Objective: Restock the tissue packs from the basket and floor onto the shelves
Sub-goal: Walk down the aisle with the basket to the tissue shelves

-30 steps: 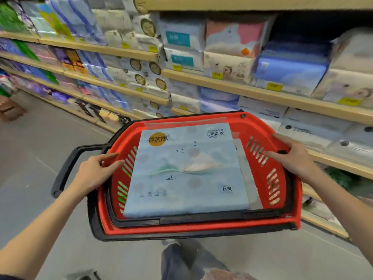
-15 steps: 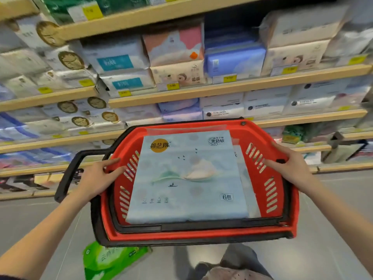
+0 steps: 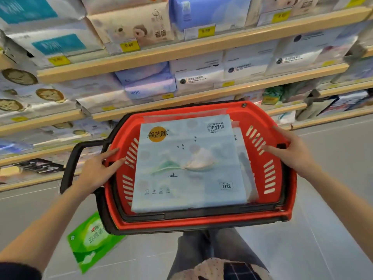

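Left hand (image 3: 94,170): it rests on the left rim of the basket (image 3: 201,223). The fingers are spread flat on the rim, not closed round anything.
Right hand (image 3: 292,152): it rests on the right rim the same way, fingers spread and flat. Both hands seem to carry the basket between them.
Grip: loose and apart on both sides. No hand has a pack yet.
Blue pack (image 3: 187,164): it lies flat in the basket and fills most of it. It has "6" printed near one corner. Another pack (image 3: 245,168) peeks out from under its right side.
Green pack (image 3: 90,241): it lies on the floor (image 3: 323,229), just under the left corner of the basket.
Shelves (image 3: 181,51): they stand right in front, full of other packs with yellow price tags.
How it feels: I think the blue pack is light and squashy, like a pillow. The plastic wrap looks smooth, so it may slide.
Where to hold: I would take it by its two long sides with open hands, or slip fingers under one edge. Pinching only the wrap could tear it.
Watch out: letting go of one rim could tip the basket.
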